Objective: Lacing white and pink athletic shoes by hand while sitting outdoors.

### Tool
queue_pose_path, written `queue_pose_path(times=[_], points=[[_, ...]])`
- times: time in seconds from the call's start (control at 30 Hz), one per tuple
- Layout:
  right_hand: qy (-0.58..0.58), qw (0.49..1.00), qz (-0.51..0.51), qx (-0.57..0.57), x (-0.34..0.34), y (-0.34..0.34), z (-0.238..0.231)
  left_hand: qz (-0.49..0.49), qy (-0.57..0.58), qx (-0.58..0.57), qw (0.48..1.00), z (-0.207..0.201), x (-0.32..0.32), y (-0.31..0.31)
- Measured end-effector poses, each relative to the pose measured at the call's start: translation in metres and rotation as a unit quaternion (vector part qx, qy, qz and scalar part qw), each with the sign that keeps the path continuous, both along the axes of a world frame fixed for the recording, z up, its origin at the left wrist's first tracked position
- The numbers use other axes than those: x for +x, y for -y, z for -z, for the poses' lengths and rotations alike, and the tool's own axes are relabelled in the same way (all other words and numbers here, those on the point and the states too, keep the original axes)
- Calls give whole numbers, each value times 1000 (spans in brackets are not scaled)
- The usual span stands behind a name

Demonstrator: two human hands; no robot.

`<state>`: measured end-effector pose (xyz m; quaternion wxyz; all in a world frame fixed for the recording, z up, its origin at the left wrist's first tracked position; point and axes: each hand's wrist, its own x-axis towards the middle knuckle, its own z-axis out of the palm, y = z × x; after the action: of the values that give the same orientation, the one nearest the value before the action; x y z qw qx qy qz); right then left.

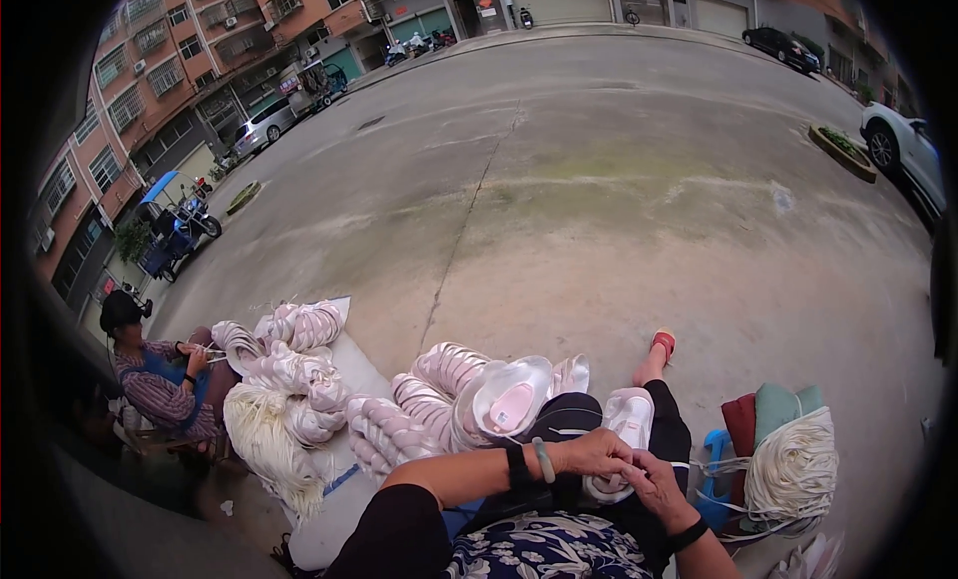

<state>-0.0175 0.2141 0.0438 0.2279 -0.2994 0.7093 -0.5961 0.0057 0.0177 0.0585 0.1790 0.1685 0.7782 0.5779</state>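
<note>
White shoe beneath hands; broad concrete beyond its far edge.

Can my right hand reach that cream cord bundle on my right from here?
Probably yes: the cord bundle sits close to your right hand, though loose strands and a blue plastic piece lie partly between them.

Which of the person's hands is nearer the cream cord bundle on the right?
Right. The right hand is left of the cord bundle; the left hand is farther left, beyond the right hand.
</note>
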Motion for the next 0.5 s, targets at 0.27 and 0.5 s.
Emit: queue_pose_path(times=[0.27, 0.5], points=[[-33, 992, 94, 72, -7, -34, 3, -48, 33, -42, 997, 21, 8, 20], [-51, 967, 215, 125, -32, -60, 40, -61, 78, -77, 992, 28, 7, 26]])
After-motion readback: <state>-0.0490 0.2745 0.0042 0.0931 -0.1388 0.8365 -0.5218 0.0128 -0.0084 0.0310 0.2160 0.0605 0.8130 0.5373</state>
